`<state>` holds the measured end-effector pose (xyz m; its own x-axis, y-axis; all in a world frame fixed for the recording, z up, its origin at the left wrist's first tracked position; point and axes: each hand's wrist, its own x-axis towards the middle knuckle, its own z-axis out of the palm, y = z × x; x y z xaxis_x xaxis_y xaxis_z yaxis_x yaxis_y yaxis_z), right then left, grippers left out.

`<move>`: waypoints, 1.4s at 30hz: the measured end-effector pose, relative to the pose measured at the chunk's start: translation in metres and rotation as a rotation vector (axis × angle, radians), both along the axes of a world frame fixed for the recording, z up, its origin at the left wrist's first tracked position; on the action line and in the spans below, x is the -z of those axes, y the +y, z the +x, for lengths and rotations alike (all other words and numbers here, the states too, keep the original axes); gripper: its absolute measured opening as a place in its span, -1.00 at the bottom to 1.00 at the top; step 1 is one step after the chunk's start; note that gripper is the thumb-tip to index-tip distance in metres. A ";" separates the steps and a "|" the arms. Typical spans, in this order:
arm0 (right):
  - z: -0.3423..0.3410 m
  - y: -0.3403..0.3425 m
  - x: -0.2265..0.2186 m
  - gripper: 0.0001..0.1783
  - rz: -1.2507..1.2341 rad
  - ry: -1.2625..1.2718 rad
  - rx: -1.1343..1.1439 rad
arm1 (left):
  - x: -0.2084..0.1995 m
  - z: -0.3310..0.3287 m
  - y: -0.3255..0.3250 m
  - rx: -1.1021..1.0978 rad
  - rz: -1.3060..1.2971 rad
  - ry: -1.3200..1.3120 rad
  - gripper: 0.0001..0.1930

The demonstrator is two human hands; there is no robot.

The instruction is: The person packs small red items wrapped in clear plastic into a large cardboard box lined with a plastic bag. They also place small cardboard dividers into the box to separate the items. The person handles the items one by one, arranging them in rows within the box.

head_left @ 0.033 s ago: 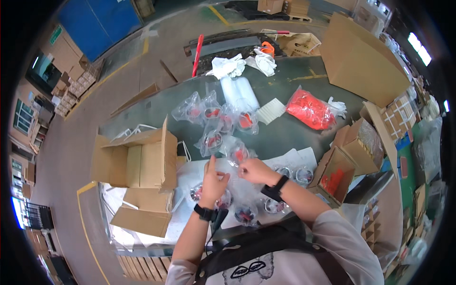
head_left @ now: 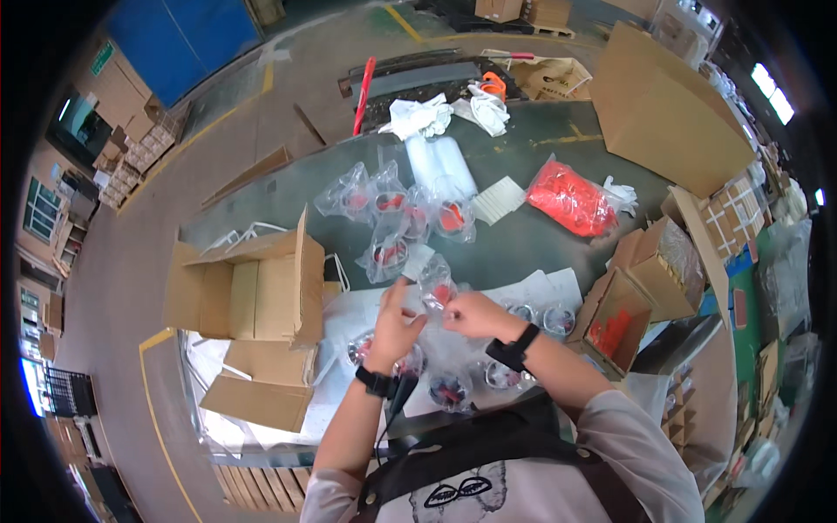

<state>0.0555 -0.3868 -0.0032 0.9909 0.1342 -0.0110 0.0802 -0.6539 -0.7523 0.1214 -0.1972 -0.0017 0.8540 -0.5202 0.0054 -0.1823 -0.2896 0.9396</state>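
Here, near the worktop's (head_left: 523, 253) front edge, we pinch a small clear bag (head_left: 435, 285) with a red part inside between our left hand (head_left: 394, 324) and right hand (head_left: 468, 315), close together; it looks light, soft and slippery, best gripped at its rim, while more filled bags (head_left: 392, 213) lie farther back.

I'm getting an even, fairly bright feed, daylight-toned, with no hard shadows on the table (head_left: 523, 248). Windows (head_left: 772, 91) at the upper right burn out white, and another window (head_left: 35, 205) glows on the left rim. The fisheye bends every straight edge toward a black ring around the picture. The clear bags (head_left: 397, 218) throw small glints. Both hands, left hand (head_left: 392, 327) and right hand (head_left: 471, 315), read slightly soft, and detail smears toward the rim.
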 end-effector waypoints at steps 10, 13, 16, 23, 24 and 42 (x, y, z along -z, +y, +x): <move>-0.062 0.019 0.017 -0.93 -0.278 -0.142 -0.026 | 0.003 -0.060 0.002 0.304 0.463 -0.395 -0.76; -0.084 0.030 0.004 -0.83 -0.493 -0.132 -0.105 | -0.017 -0.079 0.017 0.371 0.523 -0.384 -0.58; -0.072 0.032 0.016 -0.80 -0.547 0.022 -0.234 | -0.007 -0.088 0.014 0.393 0.632 -0.434 -0.50; -0.040 -0.002 -0.018 -0.84 -0.157 0.001 -0.099 | 0.012 -0.083 -0.001 0.402 0.806 -0.483 -0.52; -0.042 0.002 -0.015 -0.85 -0.297 0.055 -0.161 | 0.016 -0.075 -0.012 0.432 0.852 -0.468 -0.54; 0.130 0.012 0.007 -0.39 -0.114 0.086 -0.062 | 0.043 0.098 0.022 0.221 0.037 0.274 -0.79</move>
<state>0.1859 -0.3748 -0.0105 0.9755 0.1879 -0.1140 0.0614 -0.7312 -0.6794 0.2195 -0.1753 -0.0450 0.6883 -0.6878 -0.2306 0.0128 -0.3064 0.9518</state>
